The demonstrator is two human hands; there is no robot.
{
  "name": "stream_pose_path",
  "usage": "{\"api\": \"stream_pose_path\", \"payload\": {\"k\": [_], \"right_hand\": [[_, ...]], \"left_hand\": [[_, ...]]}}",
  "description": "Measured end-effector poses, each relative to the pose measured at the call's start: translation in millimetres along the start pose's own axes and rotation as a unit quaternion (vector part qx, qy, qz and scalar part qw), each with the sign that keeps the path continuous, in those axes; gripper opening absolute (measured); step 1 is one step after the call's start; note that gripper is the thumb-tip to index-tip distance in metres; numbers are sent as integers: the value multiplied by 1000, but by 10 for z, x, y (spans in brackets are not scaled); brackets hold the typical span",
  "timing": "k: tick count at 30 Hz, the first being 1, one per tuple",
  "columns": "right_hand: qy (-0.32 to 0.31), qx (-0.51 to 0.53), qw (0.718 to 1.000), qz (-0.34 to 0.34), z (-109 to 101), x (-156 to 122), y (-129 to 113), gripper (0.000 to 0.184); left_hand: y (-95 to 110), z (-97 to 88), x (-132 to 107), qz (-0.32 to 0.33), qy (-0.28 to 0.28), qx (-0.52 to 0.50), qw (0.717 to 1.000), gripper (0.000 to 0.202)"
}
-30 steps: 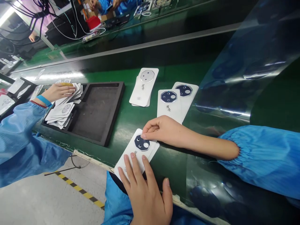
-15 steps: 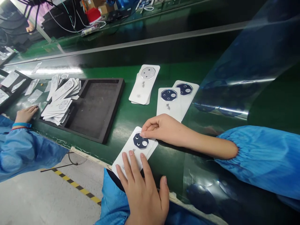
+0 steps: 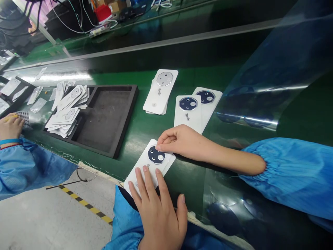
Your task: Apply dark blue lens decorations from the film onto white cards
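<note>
A white phone back cover (image 3: 145, 166) with a dark octagonal camera plate (image 3: 156, 155) lies near the front edge of the green belt (image 3: 145, 128). My left hand (image 3: 158, 208) lies flat on the cover's lower end, fingers stretched out. My right hand (image 3: 179, 140) is curled, its fingertips pinched at the upper edge of the camera plate. Two more covers with dark plates (image 3: 187, 111) lie just behind my right hand. A small stack of covers with silver plates (image 3: 160, 92) lies further back.
A black foam tray (image 3: 104, 119) sits at the left, with several white covers (image 3: 67, 111) fanned over its left part. A co-worker's hand (image 3: 10, 126) in a blue sleeve is at the far left. A clear blue film (image 3: 273, 69) spans the right.
My hands have stayed on the cover almost unmoved. The co-worker's hand left the fanned covers in the tray and drew back to the far left.
</note>
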State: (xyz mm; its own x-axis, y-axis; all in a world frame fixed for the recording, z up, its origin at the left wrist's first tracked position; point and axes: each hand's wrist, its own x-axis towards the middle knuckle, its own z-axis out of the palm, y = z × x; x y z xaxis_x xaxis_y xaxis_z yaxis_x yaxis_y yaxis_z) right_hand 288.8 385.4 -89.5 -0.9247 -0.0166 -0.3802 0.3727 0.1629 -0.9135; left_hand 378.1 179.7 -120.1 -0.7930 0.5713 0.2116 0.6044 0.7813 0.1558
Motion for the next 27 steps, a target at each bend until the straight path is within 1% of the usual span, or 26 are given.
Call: {"api": "stream_pose_path", "payload": {"k": [7, 12, 22, 23, 24, 25, 26, 27], "right_hand": [[-2, -1, 1000, -2, -9, 8, 7, 4], [2, -6, 1000, -12, -8, 20, 34, 3], [1, -5, 1000, -15, -3, 22, 54, 2], [6, -19, 1000, -22, 15, 10, 65, 3], [22, -54, 997, -45, 42, -8, 82, 3], [48, -116, 988, -88, 78, -29, 104, 5], [80, -205, 964, -150, 119, -54, 128, 8], [114, -308, 918, -224, 164, -81, 151, 13]], "left_hand": [[2, -9, 9, 1, 2, -3, 1000, 58], [28, -2, 24, -19, 13, -14, 1000, 56], [24, 8, 16, -17, 19, -17, 1000, 57], [21, 8, 15, -16, 19, -16, 1000, 57], [19, 6, 15, -14, 19, -15, 1000, 57], [18, 3, 15, -13, 18, -14, 1000, 57], [17, -1, 16, -11, 18, -12, 1000, 56], [18, -4, 17, -9, 17, -11, 1000, 56]]}}
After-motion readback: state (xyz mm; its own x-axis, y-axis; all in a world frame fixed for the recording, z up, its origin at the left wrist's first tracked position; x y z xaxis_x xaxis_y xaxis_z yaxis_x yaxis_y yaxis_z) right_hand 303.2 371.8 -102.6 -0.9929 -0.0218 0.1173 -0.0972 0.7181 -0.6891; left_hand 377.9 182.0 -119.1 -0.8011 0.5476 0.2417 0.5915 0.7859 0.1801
